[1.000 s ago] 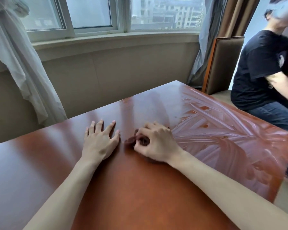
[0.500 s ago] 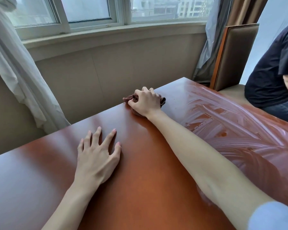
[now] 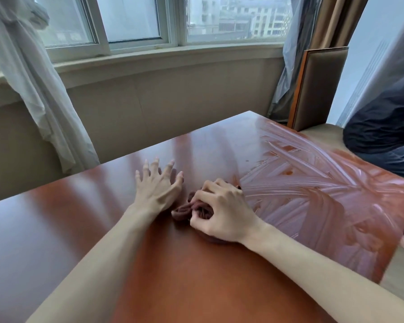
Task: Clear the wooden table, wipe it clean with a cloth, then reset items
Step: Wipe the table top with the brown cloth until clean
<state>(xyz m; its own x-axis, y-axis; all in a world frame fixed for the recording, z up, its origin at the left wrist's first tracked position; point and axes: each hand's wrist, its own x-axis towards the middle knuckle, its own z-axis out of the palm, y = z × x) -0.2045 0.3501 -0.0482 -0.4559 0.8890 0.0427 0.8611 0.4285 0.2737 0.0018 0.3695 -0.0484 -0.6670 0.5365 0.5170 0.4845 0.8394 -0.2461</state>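
R hand (image 3: 222, 213) grip tight on bunched cloth (image 3: 187, 209), table (image 3: 196, 276); L hand (image 3: 158, 190) flat, fingers spread.

The desk (image 3: 196, 287) is glossy reddish-brown wood, seen corner-on, its far corner toward the window wall; the right part of the top carries pale, wet-looking streaks (image 3: 313, 194) in sweeping arcs, with a few small darker spots among them; the left and near parts shine evenly. A dark brown cloth (image 3: 187, 209) lies bunched near the middle of the top, at the edge of the streaked part; the right hand (image 3: 222, 212) lies on it, fingers (image 3: 207, 192) curled into its folds; the left hand (image 3: 158, 187) lies flat on the bare wood just beside the cloth, its fingers (image 3: 146, 167) spread.
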